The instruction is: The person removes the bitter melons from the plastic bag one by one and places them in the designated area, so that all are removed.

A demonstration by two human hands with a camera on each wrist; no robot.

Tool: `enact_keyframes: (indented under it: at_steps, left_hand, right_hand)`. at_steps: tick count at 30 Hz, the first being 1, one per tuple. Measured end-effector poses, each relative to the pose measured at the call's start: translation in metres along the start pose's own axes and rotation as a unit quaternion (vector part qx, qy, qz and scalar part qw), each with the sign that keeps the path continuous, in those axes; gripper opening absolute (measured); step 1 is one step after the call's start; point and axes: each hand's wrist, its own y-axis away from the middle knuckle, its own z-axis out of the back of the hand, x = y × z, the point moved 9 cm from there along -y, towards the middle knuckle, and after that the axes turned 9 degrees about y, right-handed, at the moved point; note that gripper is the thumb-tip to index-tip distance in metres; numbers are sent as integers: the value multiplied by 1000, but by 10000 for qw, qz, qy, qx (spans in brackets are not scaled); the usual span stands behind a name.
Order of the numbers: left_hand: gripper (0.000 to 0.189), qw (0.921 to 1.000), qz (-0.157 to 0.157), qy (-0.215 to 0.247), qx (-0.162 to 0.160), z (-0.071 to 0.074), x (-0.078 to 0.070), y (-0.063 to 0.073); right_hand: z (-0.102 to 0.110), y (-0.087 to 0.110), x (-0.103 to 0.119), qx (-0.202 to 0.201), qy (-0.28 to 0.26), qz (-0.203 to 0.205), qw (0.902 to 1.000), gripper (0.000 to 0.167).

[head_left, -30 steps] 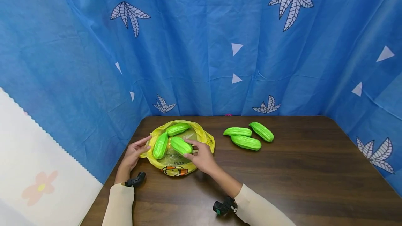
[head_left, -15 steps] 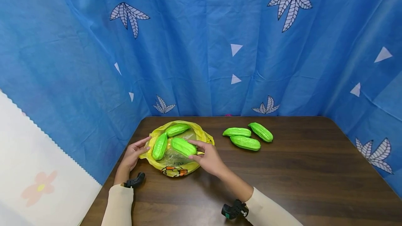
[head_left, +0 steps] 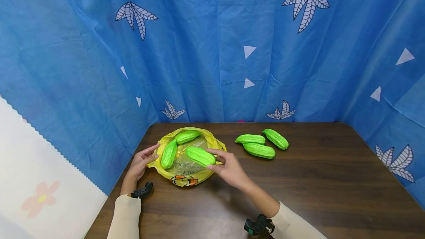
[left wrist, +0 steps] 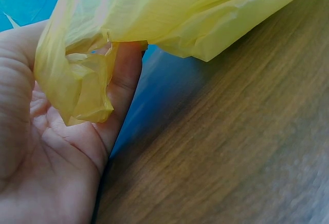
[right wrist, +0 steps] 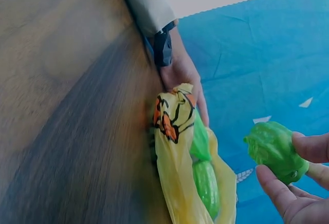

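My right hand (head_left: 232,169) holds a bright green bitter gourd (head_left: 200,156) by one end, thumb on the near side and fingers on the far side, over the right part of a yellow plastic bag (head_left: 216,144). In the right wrist view this gourd (right wrist: 275,149) hangs in the air, apart from the bag. Inside the wide-mouthed bag lie two more gourds, one on the left (head_left: 169,154) and one at the back (head_left: 187,136). The left hand (head_left: 141,163) grips the bag's left edge; its wrist view shows the crumpled yellow film (left wrist: 87,90) between thumb and fingers.
Three more bitter gourds (head_left: 260,151) lie grouped on the brown wooden table (head_left: 315,187), right of the bag. Blue patterned curtains (head_left: 206,47) stand behind and at both sides. A white cloth with a flower (head_left: 41,198) hangs at the left.
My right hand has drawn the bitter gourd rightward, from the middle of the bag toward its right rim. The left hand and the other gourds stay in place.
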Motion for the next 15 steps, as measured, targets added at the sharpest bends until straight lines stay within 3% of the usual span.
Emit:
enact_keyframes:
  at_steps: [15]
  left_hand:
    - [54, 10000, -69, 48, 36, -1, 0, 0]
  right_hand:
    - [40, 18, 2, 10, 355, 233, 9991, 49]
